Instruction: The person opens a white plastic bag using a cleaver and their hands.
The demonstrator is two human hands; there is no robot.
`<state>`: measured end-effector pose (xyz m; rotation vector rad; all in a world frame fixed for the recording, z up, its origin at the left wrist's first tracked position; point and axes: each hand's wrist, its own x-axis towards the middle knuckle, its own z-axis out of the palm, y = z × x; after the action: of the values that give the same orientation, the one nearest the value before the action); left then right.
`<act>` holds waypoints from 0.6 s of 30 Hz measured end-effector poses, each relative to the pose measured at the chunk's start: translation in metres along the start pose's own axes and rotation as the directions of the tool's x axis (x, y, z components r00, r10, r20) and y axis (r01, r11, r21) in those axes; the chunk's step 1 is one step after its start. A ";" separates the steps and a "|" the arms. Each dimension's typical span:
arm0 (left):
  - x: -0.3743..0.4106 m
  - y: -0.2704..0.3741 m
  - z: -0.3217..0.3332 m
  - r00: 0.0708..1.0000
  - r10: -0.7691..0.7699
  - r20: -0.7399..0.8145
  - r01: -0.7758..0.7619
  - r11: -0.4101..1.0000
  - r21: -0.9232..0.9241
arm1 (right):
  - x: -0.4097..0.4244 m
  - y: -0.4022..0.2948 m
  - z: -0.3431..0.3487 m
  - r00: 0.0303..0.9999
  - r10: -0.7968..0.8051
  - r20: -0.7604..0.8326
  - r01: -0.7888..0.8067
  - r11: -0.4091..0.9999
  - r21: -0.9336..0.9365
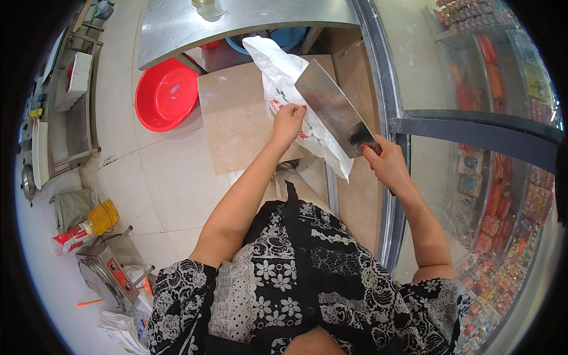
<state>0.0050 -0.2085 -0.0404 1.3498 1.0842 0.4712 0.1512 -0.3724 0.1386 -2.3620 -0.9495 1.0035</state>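
Observation:
My right hand [388, 162] grips the dark handle of a broad steel cleaver [328, 102]. Its blade points up and to the left, in front of a white plastic bag [279, 66] with red and green print. The bag stretches at a slant behind and below the blade, its lower corner showing beneath it. My left hand [289, 120] pinches the bag near its middle, left of the blade, with thumb and fingers together. Under both hands, lower down, is a pale wooden board [235, 111]. Whether the bag holds anything cannot be seen.
A steel table [266, 13] stands ahead, with a blue basin [293, 37] beneath it. On the tiled floor is a red plastic basin [155, 104]. Glass-fronted shelves of packets [490, 177] stand at right. An oil bottle [103, 217] and a metal appliance [106, 277] are at left.

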 end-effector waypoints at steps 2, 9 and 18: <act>0.002 0.005 -0.003 0.996 -0.016 0.092 0.011 0.998 0.055 | 0.000 0.001 0.000 1.000 -0.025 -0.007 0.025 1.000 -0.016; -0.002 0.015 -0.010 0.992 -0.053 0.113 0.043 0.996 0.083 | -0.003 -0.007 0.000 0.997 -0.080 -0.001 0.078 0.979 -0.186; -0.002 0.018 -0.003 0.999 -0.007 -0.032 0.009 0.997 0.073 | 0.012 -0.020 0.002 0.982 -0.187 0.007 0.180 0.932 -0.314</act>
<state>0.0074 -0.2044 -0.0225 1.4051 1.1423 0.4524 0.1474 -0.3498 0.1437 -2.4681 -1.3816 0.7991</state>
